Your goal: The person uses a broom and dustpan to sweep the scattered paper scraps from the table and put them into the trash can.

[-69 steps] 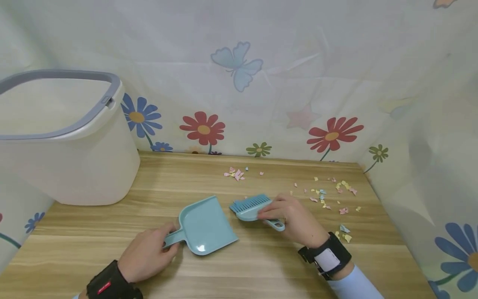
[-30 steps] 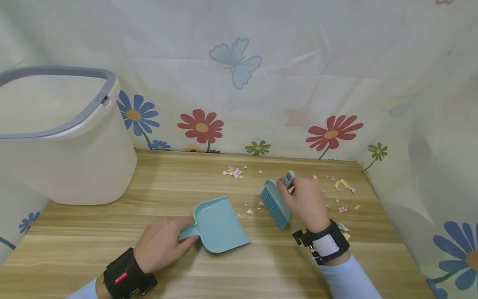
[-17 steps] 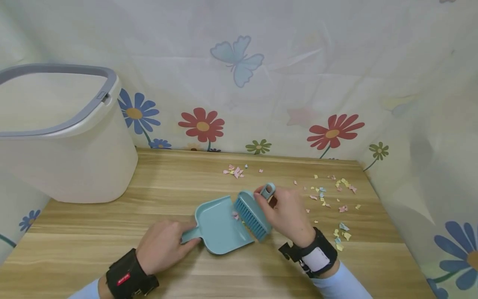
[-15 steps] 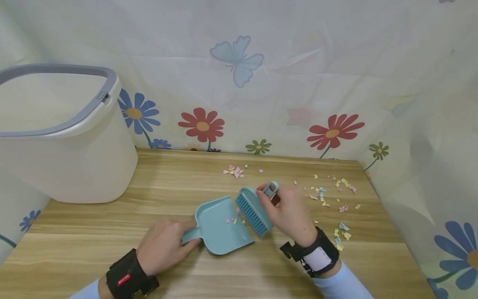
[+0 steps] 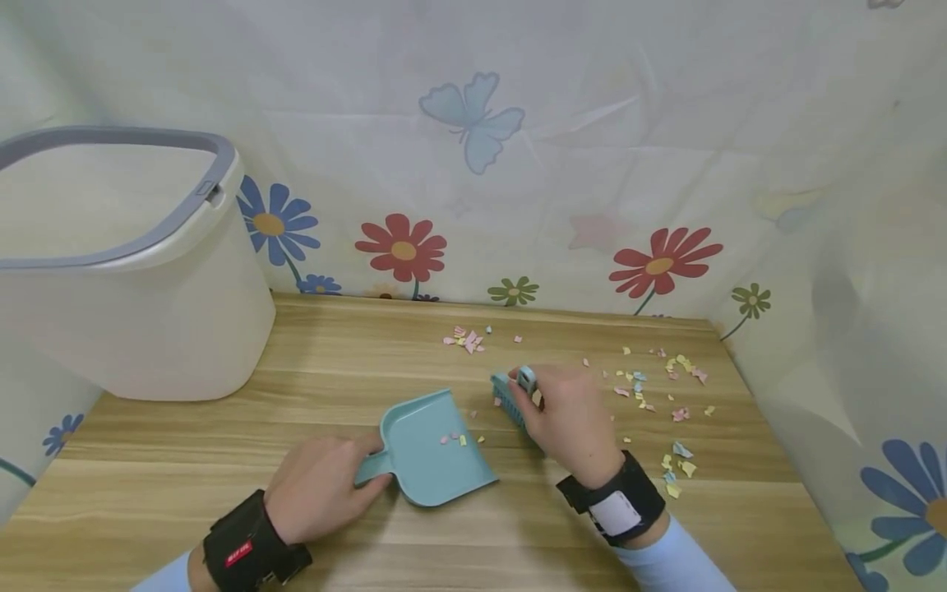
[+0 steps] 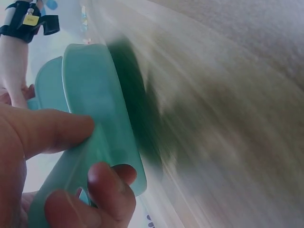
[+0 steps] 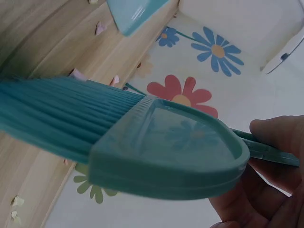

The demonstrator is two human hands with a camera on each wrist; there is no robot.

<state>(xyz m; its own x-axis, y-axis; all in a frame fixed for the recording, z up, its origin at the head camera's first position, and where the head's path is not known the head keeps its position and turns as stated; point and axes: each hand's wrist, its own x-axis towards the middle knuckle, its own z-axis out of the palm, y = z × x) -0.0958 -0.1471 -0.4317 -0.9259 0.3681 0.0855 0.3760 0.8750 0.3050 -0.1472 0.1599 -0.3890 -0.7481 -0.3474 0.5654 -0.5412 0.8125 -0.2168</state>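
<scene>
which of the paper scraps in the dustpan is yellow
The yellow scrap is the rightmost one in the dustpan in the head view, closest to its open edge; the pink scraps lie to its left.

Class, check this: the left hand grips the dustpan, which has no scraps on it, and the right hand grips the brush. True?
No: the head view shows a few scraps on the dustpan. The left hand does grip it, and the right hand the brush.
</scene>
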